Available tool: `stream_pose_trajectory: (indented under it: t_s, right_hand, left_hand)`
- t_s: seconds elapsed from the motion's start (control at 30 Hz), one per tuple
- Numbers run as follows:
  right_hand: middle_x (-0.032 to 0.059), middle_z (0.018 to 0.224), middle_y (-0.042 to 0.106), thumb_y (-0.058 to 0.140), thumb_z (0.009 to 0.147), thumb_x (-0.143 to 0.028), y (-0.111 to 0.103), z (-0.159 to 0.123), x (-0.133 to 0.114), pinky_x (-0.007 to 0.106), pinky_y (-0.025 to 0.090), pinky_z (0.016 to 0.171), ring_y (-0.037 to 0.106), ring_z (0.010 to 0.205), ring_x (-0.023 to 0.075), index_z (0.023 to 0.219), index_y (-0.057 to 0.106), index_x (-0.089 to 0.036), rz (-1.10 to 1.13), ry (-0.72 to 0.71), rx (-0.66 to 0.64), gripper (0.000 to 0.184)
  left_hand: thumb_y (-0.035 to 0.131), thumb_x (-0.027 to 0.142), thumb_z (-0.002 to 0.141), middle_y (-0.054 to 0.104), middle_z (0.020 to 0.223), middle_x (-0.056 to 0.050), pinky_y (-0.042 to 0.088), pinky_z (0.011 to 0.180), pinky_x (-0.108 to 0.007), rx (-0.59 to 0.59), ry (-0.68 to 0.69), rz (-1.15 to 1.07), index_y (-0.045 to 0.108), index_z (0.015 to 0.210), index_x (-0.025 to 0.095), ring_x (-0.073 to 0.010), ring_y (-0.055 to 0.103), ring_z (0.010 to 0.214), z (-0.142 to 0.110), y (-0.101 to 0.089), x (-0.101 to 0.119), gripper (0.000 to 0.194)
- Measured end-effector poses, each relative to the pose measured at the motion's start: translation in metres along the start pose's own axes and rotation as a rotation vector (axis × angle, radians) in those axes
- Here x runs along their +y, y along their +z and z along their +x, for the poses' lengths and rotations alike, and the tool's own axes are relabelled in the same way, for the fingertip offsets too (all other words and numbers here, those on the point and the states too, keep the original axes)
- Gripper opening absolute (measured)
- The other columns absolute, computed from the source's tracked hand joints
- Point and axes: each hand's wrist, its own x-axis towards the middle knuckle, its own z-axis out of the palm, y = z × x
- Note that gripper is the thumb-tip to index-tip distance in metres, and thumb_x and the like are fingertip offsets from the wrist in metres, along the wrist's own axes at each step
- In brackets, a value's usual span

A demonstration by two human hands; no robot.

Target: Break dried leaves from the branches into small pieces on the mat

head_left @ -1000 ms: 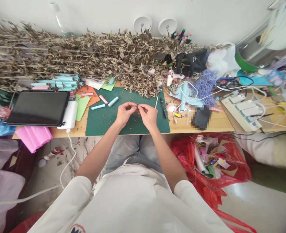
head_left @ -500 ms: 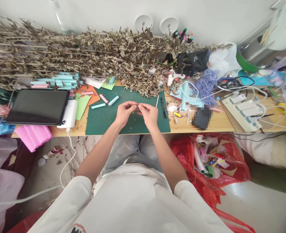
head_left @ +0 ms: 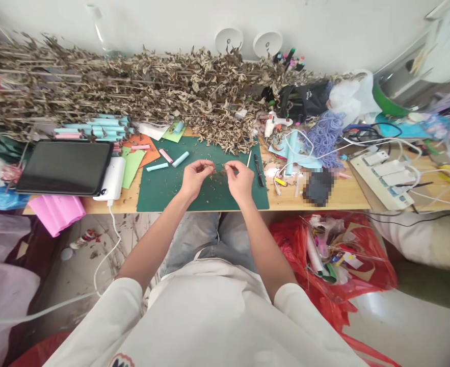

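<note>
Above the green cutting mat point(head_left: 163, 193), my left hand point(head_left: 196, 178) is closed in a pinch on a small piece of dried leaf point(head_left: 212, 169). Slightly apart from it, my right hand point(head_left: 240, 179) pinches another brown bit of dried leaf point(head_left: 223, 171) between thumb and forefinger. Brown crumbs are scattered on the mat under my fingers. Just beyond my hands lies a heap of dried leaves point(head_left: 228, 135). Blue paper rolls point(head_left: 180, 159) and a pink paper roll point(head_left: 165, 155) rest on the mat, left of my hands. A black pen point(head_left: 259, 171) lies beside my right hand.
Dried leafy stems point(head_left: 133, 81) cover the table's back. A tablet point(head_left: 66, 167) and a white power bank point(head_left: 112, 178) sit left. On the right are a glue gun point(head_left: 274, 122), purple yarn point(head_left: 326, 132) and a power strip point(head_left: 381, 178). A red bag point(head_left: 377, 244) stands below the edge.
My hands, touching at the fingertips earlier, have drawn apart. The right one moved a little to the right, and brown bits now show between the fingers. The view has shifted slightly.
</note>
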Motion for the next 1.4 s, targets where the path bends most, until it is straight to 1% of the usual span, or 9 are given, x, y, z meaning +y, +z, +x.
stream_pose_trajectory:
  t_s: [0.13, 0.23, 0.57, 0.77, 0.87, 0.97, 1.1, 1.27, 1.4]
  right_hand:
    - [0.0039, 0.091, 0.075, 0.056, 0.084, -0.023, -0.003, 0.002, -0.001, 0.032, 0.059, 0.079, 0.070, 0.083, 0.0178, 0.091, 0.072, -0.022, 0.041, -0.004, -0.142, 0.017]
    - [0.0041, 0.094, 0.075, 0.059, 0.083, -0.028, -0.006, 0.001, -0.006, 0.032, 0.061, 0.078, 0.071, 0.086, 0.0178, 0.094, 0.072, -0.022, 0.110, 0.034, -0.168, 0.018]
    - [0.0044, 0.089, 0.074, 0.061, 0.081, -0.031, 0.005, -0.007, -0.015, 0.030, 0.061, 0.073, 0.069, 0.078, 0.0168, 0.086, 0.073, -0.020, 0.159, 0.008, -0.055, 0.016]
    - [0.0048, 0.083, 0.073, 0.061, 0.080, -0.036, 0.012, -0.004, -0.005, 0.032, 0.060, 0.073, 0.068, 0.076, 0.0176, 0.086, 0.068, -0.018, 0.259, 0.171, 0.026, 0.020]
    - [0.0051, 0.084, 0.073, 0.059, 0.083, -0.036, 0.007, -0.001, -0.001, 0.031, 0.059, 0.072, 0.068, 0.076, 0.0174, 0.090, 0.067, -0.018, 0.195, 0.149, 0.045, 0.020]
    - [0.0037, 0.087, 0.073, 0.059, 0.084, -0.027, 0.000, 0.000, 0.000, 0.031, 0.057, 0.073, 0.067, 0.076, 0.0165, 0.102, 0.067, -0.021, 0.027, 0.040, -0.033, 0.021]
    - [0.0063, 0.096, 0.073, 0.060, 0.082, -0.023, -0.008, 0.002, -0.002, 0.030, 0.056, 0.070, 0.067, 0.085, 0.0184, 0.094, 0.071, -0.021, -0.090, -0.046, -0.143, 0.017]
    - [0.0054, 0.096, 0.075, 0.061, 0.083, -0.028, -0.012, 0.006, -0.007, 0.031, 0.058, 0.074, 0.070, 0.083, 0.0173, 0.101, 0.072, -0.020, 0.054, 0.021, -0.190, 0.022]
    - [0.0034, 0.091, 0.077, 0.062, 0.084, -0.032, -0.011, 0.007, -0.009, 0.031, 0.058, 0.075, 0.071, 0.078, 0.0171, 0.093, 0.074, -0.021, 0.092, 0.017, -0.234, 0.019]
  left_hand:
    - [0.080, 0.022, 0.062, 0.069, 0.078, 0.000, 0.048, 0.072, -0.023, -0.043, -0.056, -0.088, 0.073, 0.087, 0.016, -0.0097, 0.061, 0.071, 0.000, 0.001, 0.003, 0.027]
    - [0.082, 0.023, 0.060, 0.069, 0.078, -0.001, 0.049, 0.072, -0.024, -0.040, -0.051, -0.074, 0.072, 0.085, 0.016, -0.0104, 0.061, 0.071, -0.001, 0.004, 0.002, 0.028]
    - [0.084, 0.025, 0.058, 0.070, 0.077, -0.001, 0.050, 0.071, -0.025, 0.000, -0.081, -0.135, 0.072, 0.084, 0.015, -0.0103, 0.062, 0.069, -0.001, 0.008, -0.005, 0.030]
    - [0.082, 0.025, 0.060, 0.068, 0.074, 0.000, 0.048, 0.066, -0.024, -0.002, -0.122, -0.190, 0.070, 0.084, 0.015, -0.0092, 0.061, 0.065, 0.000, 0.006, 0.001, 0.029]
    - [0.084, 0.026, 0.060, 0.069, 0.078, -0.001, 0.049, 0.068, -0.024, -0.010, -0.109, -0.148, 0.070, 0.087, 0.015, -0.0097, 0.061, 0.067, -0.002, 0.004, 0.003, 0.032]
    - [0.085, 0.028, 0.060, 0.069, 0.078, -0.001, 0.050, 0.071, -0.026, -0.047, -0.064, -0.052, 0.070, 0.092, 0.016, -0.0111, 0.062, 0.070, -0.004, 0.002, 0.003, 0.037]
    - [0.087, 0.027, 0.060, 0.070, 0.078, -0.002, 0.051, 0.075, -0.028, -0.056, -0.026, 0.010, 0.071, 0.087, 0.015, -0.0129, 0.064, 0.073, -0.004, -0.001, 0.000, 0.034]
    - [0.084, 0.028, 0.062, 0.072, 0.082, -0.004, 0.051, 0.077, -0.029, -0.040, 0.004, 0.074, 0.074, 0.086, 0.015, -0.0131, 0.063, 0.074, -0.002, -0.002, -0.001, 0.029]
    - [0.081, 0.028, 0.064, 0.072, 0.081, -0.003, 0.051, 0.074, -0.027, -0.072, 0.022, 0.107, 0.074, 0.086, 0.015, -0.0128, 0.062, 0.073, -0.001, -0.002, 0.000, 0.027]
